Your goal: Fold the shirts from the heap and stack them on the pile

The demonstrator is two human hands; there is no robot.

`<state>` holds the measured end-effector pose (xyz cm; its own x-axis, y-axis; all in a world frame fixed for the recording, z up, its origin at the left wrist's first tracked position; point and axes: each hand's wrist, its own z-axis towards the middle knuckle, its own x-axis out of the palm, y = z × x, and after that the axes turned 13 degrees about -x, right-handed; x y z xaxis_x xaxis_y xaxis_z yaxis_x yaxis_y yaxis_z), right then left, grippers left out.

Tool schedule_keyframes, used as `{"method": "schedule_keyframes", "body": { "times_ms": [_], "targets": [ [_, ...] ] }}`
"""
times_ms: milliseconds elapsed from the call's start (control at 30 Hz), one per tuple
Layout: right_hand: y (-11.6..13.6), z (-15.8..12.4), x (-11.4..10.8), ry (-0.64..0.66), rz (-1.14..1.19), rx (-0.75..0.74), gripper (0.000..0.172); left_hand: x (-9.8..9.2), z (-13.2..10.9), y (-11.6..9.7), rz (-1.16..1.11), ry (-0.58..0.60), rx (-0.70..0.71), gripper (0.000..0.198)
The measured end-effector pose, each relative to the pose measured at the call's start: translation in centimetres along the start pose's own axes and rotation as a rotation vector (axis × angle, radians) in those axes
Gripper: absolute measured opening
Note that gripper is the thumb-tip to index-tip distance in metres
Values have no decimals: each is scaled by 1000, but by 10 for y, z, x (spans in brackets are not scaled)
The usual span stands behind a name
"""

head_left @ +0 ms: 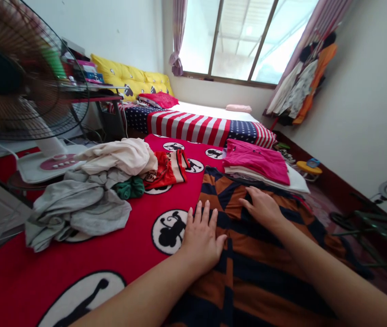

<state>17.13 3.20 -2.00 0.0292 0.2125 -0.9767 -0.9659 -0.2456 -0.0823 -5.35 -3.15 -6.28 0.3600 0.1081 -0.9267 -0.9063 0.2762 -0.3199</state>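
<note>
A brown and navy striped garment (248, 263) lies spread over the right part of the red blanket (139, 272). My left hand (202, 236) rests flat on the garment's left edge, its fingers outstretched. Farther right, my right hand (261, 206) also presses on the cloth, palm down with the fingers extended. Beyond the right hand is a stack of folded clothes with a pink shirt (256, 161) on top. To the left sits a loose heap: a grey garment (87, 209), a cream one (121, 154), a green cloth (130, 187) and a red patterned piece (168, 169).
An electric fan (47, 141) stands at the left, close to the heap. At the back is a bed with a stars-and-stripes cover (193, 127) and a yellow cushion (132, 77). Clothes (307, 81) hang by the window. A yellow stool (309, 169) and a dark rack (384, 231) are on the right.
</note>
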Motion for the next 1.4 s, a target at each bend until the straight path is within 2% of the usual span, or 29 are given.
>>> {"method": "schedule_keyframes", "body": {
  "times_ms": [100, 233, 400, 500, 600, 667, 733, 800, 933, 1000, 1067, 1133, 1267, 1333, 1400],
  "targets": [
    [17, -19, -14, -162, 107, -120, 30, 1, 0, 0, 0, -13, 12, 69],
    [30, -49, -9, -140, 311, -330, 21, 0, 0, 2, -24, -24, 27, 62],
    [28, -75, -11, -113, 321, -318, 27, -2, 0, 6, -44, -29, 60, 50],
    [3, -100, -20, -114, 270, -196, 22, -1, 1, 7, -34, -35, 74, 51],
    [-46, -133, -22, -221, 127, 37, 23, -2, 1, 6, -18, -47, 98, 53],
    [-82, -155, -19, -260, 15, 195, 25, -4, -1, 5, -12, -38, 168, 54],
    [-112, -173, -13, -217, -23, 321, 31, -7, -5, 2, -32, 10, 276, 57],
    [-130, -185, -6, -162, -6, 377, 37, -12, -12, -1, -80, 95, 368, 59],
    [-136, -194, 2, -117, 7, 399, 45, -23, -27, -12, -241, 269, 456, 59],
    [-132, -193, 2, -103, -27, 423, 45, -28, -32, -17, -388, 359, 532, 43],
    [-128, -192, -3, -72, -69, 460, 37, -31, -34, -22, -556, 421, 583, 28],
    [-125, -190, -10, -12, -92, 518, 30, -31, -32, -25, -678, 415, 561, 25],
    [-122, -185, -26, 133, -75, 600, 28, -28, -24, -24, -793, 311, 426, 22],
    [-121, -184, -30, 144, -74, 626, 29, -27, -22, -22, -836, 290, 371, 22],
    [-123, -184, -32, 88, -56, 643, 30, -26, -21, -21, -851, 286, 348, 21]
  ]
}}
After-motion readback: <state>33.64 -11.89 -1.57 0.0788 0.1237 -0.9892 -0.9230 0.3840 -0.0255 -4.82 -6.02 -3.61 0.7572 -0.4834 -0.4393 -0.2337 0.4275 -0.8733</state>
